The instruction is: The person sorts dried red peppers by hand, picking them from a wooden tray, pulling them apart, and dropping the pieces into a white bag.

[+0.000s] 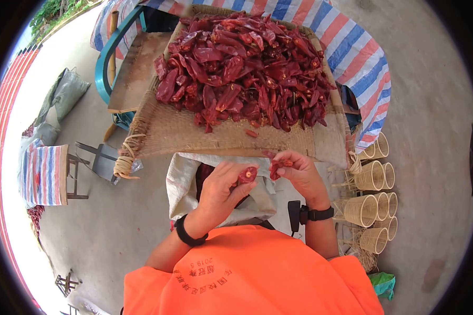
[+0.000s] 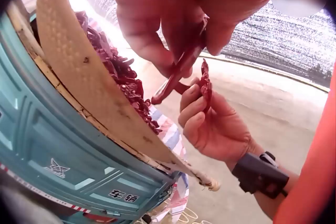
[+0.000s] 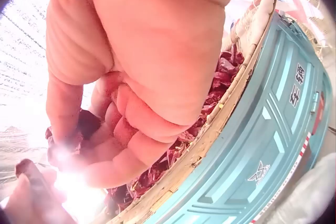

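My left hand [image 1: 215, 191] grips a dried red chili pepper [image 1: 248, 175], its cut-looking end facing my right hand. In the left wrist view that pepper [image 2: 181, 71] points down from between thumb and fingers. My right hand [image 1: 302, 176] pinches a crumpled piece of red chili [image 1: 276, 168], which also shows in the left wrist view beside the fingers. Close up in the right wrist view, the right hand [image 3: 136, 66] curls round the dark chili piece [image 3: 65, 137]; glare hides part of it. Both hands are side by side in front of a woven tray [image 1: 157, 134].
A large heap of dried chilies [image 1: 236, 63] lies on the tray, which rests on a teal cart [image 2: 68, 140]. Under my hands stands an open white sack [image 1: 178, 181] with red chilies inside. Wicker baskets [image 1: 370, 176] stand at right, a dustpan [image 1: 106, 160] at left.
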### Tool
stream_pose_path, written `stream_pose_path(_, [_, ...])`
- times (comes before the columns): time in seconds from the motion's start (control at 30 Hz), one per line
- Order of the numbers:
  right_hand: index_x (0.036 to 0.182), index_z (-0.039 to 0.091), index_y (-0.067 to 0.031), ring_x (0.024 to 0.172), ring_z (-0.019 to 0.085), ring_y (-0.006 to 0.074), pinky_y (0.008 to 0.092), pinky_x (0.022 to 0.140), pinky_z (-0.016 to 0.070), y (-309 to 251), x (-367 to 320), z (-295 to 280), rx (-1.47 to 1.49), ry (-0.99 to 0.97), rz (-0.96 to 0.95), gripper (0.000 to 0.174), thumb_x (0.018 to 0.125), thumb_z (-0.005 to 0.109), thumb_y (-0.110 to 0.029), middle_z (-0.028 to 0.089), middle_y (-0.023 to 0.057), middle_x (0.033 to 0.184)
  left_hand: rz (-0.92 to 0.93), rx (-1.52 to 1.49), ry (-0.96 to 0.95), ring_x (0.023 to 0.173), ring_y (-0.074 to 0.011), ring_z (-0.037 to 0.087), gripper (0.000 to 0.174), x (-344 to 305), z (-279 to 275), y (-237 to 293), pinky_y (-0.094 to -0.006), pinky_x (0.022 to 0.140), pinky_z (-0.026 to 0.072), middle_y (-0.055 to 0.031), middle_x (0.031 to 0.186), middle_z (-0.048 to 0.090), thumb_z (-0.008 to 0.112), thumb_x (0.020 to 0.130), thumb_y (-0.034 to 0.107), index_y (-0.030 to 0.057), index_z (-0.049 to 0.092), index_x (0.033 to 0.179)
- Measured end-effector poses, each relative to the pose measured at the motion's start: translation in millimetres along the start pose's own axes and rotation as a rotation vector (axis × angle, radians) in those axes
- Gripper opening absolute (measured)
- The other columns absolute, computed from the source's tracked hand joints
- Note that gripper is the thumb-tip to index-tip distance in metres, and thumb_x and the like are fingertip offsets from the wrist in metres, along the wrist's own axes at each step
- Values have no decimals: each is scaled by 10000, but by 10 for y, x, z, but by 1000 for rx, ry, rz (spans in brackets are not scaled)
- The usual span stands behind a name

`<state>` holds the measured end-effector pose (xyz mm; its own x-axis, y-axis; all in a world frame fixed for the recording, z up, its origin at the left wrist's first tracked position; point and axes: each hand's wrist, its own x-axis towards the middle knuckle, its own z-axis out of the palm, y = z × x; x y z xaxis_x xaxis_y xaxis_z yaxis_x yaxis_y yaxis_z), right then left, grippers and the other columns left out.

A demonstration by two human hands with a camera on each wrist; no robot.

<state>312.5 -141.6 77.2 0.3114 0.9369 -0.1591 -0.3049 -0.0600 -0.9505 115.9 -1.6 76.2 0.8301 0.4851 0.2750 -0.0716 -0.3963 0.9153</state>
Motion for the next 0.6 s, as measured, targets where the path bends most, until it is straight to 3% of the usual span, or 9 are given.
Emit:
stream_pose_path(0.13, [1042,638,-33,857,639,132,280,765,520,44,-9,21,6,-12,-25,201,849,693,-22,667,47,965,-142,62,-107,930,-258,590,339,-222,46,-310,-315,803,486,-79,1001,668,701,844,122,35,628,1163])
stream_pose_path(0.23, [1018,638,-31,828,628,125,276,753,513,53,1,69,-22,24,-34,211,822,713,-8,661,44,939,-32,221,-7,827,-287,574,458,-309,111,-548,-337,725,500,-98,935,628,744,786,110,33,574,1204])
stream_pose_path(0.33, [1004,641,-32,810,588,93,243,754,482,10,-2,121,-124,15,-70,217,806,717,16,639,17,923,-47,90,104,831,-209,597,533,-293,149,-457,-302,734,511,-84,994,636,760,784,75,30,523,1260])
stream_pose_path(0.43, [1023,644,-34,820,565,67,221,760,462,-34,-19,214,-361,-25,-115,213,824,710,7,619,-12,938,-304,-579,-109,957,-133,587,504,-220,22,-194,-267,815,501,-74,1090,606,711,844,20,53,495,1298])
stream_pose_path(0.57, [1059,646,-41,837,567,69,220,772,463,52,-6,306,-537,-84,-112,227,842,707,-19,620,-4,960,-206,-746,-36,902,-107,608,268,-231,161,-269,-251,805,513,-62,1072,616,646,909,34,48,540,1155])
stream_pose_path(0.6, [1076,642,-40,847,576,79,227,778,468,56,-23,340,-446,-59,-74,230,853,698,-30,628,7,970,-223,-810,-2,886,-110,617,222,-237,191,-305,-253,800,520,-64,1069,619,631,922,39,48,543,1125])
